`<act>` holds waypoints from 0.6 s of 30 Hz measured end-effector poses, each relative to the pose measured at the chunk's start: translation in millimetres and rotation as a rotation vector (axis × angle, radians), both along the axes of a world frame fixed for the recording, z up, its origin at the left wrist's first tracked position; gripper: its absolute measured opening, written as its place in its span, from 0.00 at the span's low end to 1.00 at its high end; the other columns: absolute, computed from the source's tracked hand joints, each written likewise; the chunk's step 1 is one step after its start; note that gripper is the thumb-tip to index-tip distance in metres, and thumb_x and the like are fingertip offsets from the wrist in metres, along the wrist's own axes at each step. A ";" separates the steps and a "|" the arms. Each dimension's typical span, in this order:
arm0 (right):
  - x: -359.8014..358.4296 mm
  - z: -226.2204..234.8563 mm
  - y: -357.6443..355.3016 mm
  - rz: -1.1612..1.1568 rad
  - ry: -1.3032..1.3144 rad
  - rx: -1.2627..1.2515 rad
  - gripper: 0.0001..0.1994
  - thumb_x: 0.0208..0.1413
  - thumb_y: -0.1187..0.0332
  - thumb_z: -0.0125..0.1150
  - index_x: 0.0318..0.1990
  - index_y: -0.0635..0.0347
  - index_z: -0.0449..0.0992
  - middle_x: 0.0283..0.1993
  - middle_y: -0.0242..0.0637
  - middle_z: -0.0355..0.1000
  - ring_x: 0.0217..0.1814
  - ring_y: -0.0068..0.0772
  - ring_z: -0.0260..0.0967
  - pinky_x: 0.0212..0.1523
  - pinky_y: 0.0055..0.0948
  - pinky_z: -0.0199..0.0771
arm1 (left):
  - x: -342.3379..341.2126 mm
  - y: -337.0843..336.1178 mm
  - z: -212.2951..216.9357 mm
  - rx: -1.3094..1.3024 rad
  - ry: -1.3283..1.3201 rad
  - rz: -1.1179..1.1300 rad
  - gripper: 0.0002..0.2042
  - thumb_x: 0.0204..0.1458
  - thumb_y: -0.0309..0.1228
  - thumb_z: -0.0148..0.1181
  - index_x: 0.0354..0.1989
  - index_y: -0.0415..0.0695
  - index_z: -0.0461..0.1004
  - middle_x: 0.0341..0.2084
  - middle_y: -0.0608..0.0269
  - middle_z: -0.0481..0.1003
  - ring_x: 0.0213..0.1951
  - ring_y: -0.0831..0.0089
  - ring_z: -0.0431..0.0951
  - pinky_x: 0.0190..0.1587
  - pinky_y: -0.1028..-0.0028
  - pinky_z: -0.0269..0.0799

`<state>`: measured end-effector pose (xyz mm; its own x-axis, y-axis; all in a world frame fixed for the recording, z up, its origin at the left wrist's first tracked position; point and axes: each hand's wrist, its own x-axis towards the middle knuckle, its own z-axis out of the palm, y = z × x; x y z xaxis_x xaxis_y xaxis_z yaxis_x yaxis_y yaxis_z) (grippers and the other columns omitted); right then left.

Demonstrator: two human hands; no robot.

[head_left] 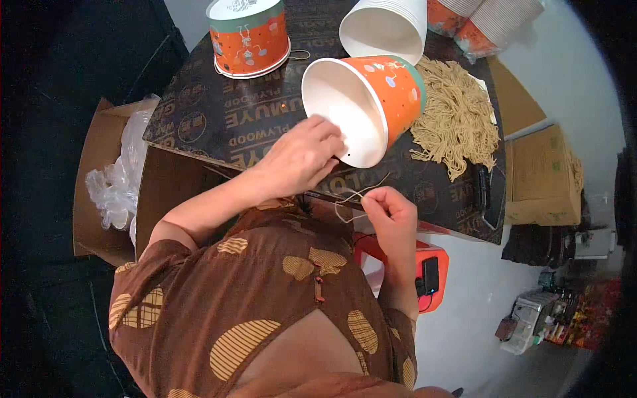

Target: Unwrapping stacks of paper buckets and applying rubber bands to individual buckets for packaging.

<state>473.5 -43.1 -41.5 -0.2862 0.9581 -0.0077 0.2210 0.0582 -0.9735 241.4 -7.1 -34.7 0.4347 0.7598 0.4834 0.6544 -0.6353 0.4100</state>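
An orange and green paper bucket (395,93) lies tilted on its side, with its white open mouth toward me. My left hand (302,156) is closed at the near-left rim of that mouth, its fingertips partly inside. A small dark hole shows near the rim beside the fingers. Below the bucket, my right hand (393,215) pinches a thin beige string (346,217) between thumb and forefinger. The string loops to the left, and a loose end points up toward the bucket. What the left fingertips press on inside is partly hidden.
A heap of beige strings (458,116) lies right of the bucket. An upside-down orange bucket (249,46) stands far left. Stacked white buckets (385,30) and wrapped stacks (494,26) are at the back. Cardboard boxes (544,176) flank the dark table (199,113).
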 end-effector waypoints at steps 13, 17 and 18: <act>-13.1 5.0 2.6 -0.326 0.183 0.283 0.02 0.54 0.79 0.62 0.33 0.64 0.76 0.25 0.20 0.67 0.23 0.10 0.57 0.25 0.13 0.57 | -2.6 24.9 -12.4 0.137 0.047 0.099 0.09 0.47 0.25 0.64 0.35 0.39 0.73 0.32 0.52 0.76 0.39 0.55 0.77 0.61 0.50 0.60; -25.8 13.0 12.3 -0.329 0.106 0.661 0.03 0.52 0.81 0.63 0.32 0.63 0.75 0.24 0.27 0.68 0.21 0.14 0.58 0.23 0.17 0.59 | 0.5 16.6 -5.4 0.158 -0.142 0.121 0.05 0.48 0.27 0.64 0.26 0.39 0.76 0.20 0.53 0.75 0.29 0.54 0.78 0.57 0.54 0.67; -29.4 15.7 10.9 -0.361 0.052 0.670 0.04 0.51 0.81 0.63 0.32 0.63 0.75 0.24 0.29 0.68 0.20 0.16 0.59 0.22 0.18 0.59 | 1.9 14.3 -4.4 0.158 -0.142 0.122 0.05 0.48 0.27 0.64 0.26 0.39 0.76 0.20 0.53 0.75 0.29 0.54 0.78 0.57 0.54 0.67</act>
